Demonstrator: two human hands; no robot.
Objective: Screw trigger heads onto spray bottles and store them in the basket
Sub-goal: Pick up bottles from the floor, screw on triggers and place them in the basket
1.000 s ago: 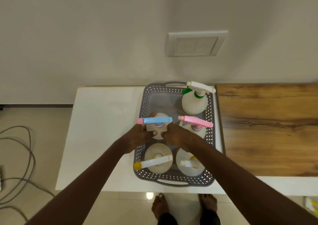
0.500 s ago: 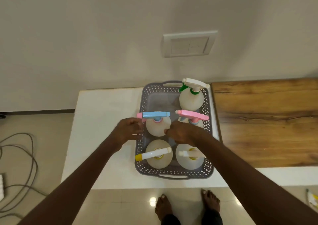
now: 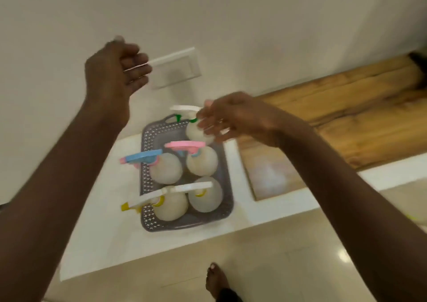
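A grey perforated basket (image 3: 184, 223) sits on the white table (image 3: 92, 244) and holds several round white spray bottles, all with trigger heads on. The heads are blue (image 3: 143, 157), pink (image 3: 184, 145), white with a yellow tip (image 3: 143, 199), plain white (image 3: 193, 187) and white with green (image 3: 184, 110). My left hand (image 3: 111, 70) is raised high above the table in front of the wall, loosely curled and empty. My right hand (image 3: 231, 117) hovers with spread fingers over the basket's far right corner, partly covering the green-trimmed bottle (image 3: 195, 133). The view is blurred and tilted.
A wooden board (image 3: 346, 121) lies on the table to the right of the basket. A white switch plate (image 3: 178, 70) is on the wall behind my left hand. A bare foot (image 3: 217, 278) stands on the tiled floor below the table edge.
Both hands have let go of the blue-headed bottle and lifted away from the basket, the left one up toward the wall, the right one toward the far right. The camera has tilted.
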